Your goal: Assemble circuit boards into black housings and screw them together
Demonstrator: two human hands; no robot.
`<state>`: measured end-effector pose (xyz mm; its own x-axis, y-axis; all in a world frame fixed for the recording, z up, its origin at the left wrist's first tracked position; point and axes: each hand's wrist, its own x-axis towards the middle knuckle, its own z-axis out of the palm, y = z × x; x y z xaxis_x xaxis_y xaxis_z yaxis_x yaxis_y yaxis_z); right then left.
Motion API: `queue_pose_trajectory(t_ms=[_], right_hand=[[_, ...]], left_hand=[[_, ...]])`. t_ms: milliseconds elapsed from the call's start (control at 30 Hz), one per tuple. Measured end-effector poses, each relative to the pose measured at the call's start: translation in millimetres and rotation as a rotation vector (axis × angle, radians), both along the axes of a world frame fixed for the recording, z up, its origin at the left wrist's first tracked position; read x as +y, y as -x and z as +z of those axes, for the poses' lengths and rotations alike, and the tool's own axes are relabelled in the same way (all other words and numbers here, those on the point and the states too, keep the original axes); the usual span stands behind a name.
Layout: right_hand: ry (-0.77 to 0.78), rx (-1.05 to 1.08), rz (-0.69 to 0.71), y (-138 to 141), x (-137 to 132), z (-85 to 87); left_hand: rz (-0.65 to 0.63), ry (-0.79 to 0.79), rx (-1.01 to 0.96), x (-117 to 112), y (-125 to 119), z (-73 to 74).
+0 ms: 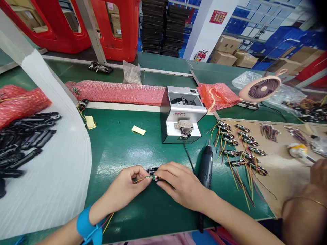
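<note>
Since the circuit board point(150, 177) is looking light, stiff but fragile, my left hand point(125, 187) and right hand point(180, 183), nearly closed, are pinching its ends toward the counter's point(148, 217) front edge.

Left hand point(127, 185) and right hand point(180, 183) pinching small green circuit board point(151, 177); black plastic piece point(152, 170) behind, maybe a housing, mostly hidden. Electric screwdriver point(205, 166) to the right, screw feeder point(182, 111) beyond, wired boards point(248, 136) farther right.
</note>
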<state>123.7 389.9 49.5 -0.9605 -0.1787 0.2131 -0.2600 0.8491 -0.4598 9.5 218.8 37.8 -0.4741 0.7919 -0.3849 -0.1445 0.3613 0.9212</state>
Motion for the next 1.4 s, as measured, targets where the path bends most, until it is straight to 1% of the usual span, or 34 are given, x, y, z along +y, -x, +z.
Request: queue_pose_trajectory(t_ms=[133,267,500,767,933,1200,1333,1400], right_hand=[[-0.049,0.062,0.026,3.8,3.5,-3.9],[-0.071,0.058,0.027,7.4,7.7,-3.6],[-0.107,0.06,0.033,12.3,10.6,-6.2],[-0.15,0.06,0.089,18.9,14.0,-6.6],[-0.164,0.066,0.123,23.0,15.7,-7.2],[-0.141,0.073,0.143,21.7,18.9,-7.3],[-0.118,0.076,0.126,20.3,19.3,-9.6],[-0.12,0.07,0.112,19.5,19.4,-10.5]], left_hand=[[0.014,0.018,0.017,-2.6,-0.7,-1.0],[0.017,0.077,0.056,-8.5,2.0,0.0],[-0.018,0.158,0.254,-11.6,6.9,6.2],[-0.064,0.238,0.318,-10.9,6.3,7.1],[-0.086,0.225,0.333,-10.8,0.4,6.8],[-0.006,0.17,0.241,-2.7,-7.1,4.5],[0.046,0.19,0.28,0.1,-13.2,2.0],[0.071,0.197,0.269,0.7,-15.4,0.4]])
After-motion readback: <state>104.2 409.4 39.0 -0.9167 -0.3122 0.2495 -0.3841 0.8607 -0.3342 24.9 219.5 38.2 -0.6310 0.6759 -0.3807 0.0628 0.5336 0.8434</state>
